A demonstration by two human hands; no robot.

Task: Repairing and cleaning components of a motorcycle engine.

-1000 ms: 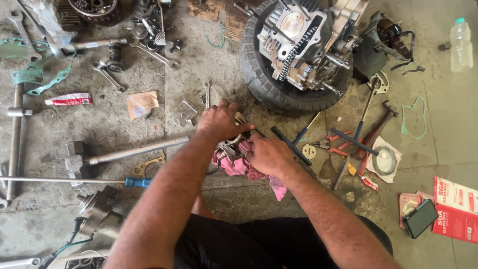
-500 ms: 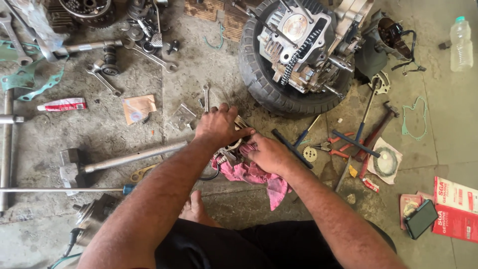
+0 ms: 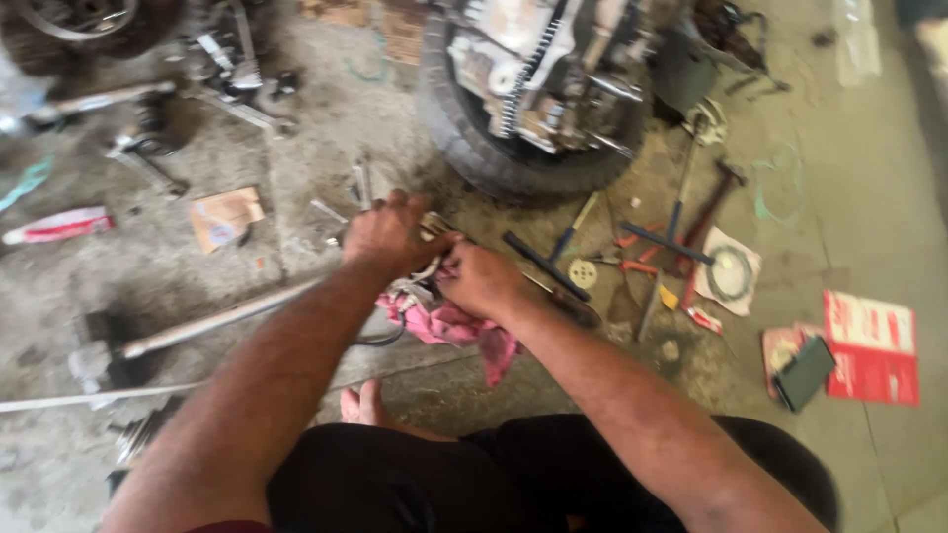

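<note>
Since half a sec ago the view has swung closer and blurred, and the tyre w/ engine (image 3: 538,94) now sits higher, at 12 o'clock, partly cut by the top edge. Both hands have stayed together at centre over the pink rag (image 3: 456,328). Left hand (image 3: 388,235) is curled, fingers closed round a small metal part (image 3: 432,226) that peeks out at its 3 o'clock side. Right hand (image 3: 481,279) is bunched shut on the rag and prob. the same part; blur hides the exact grip. Rag lies on the concrete floor (image 3: 296,148), trailing toward 5 o'clock. Loose tools (image 3: 632,259) at 3 o'clock, long steel bar (image 3: 212,321) at 9, red booklet (image 3: 871,345) far right.
</note>
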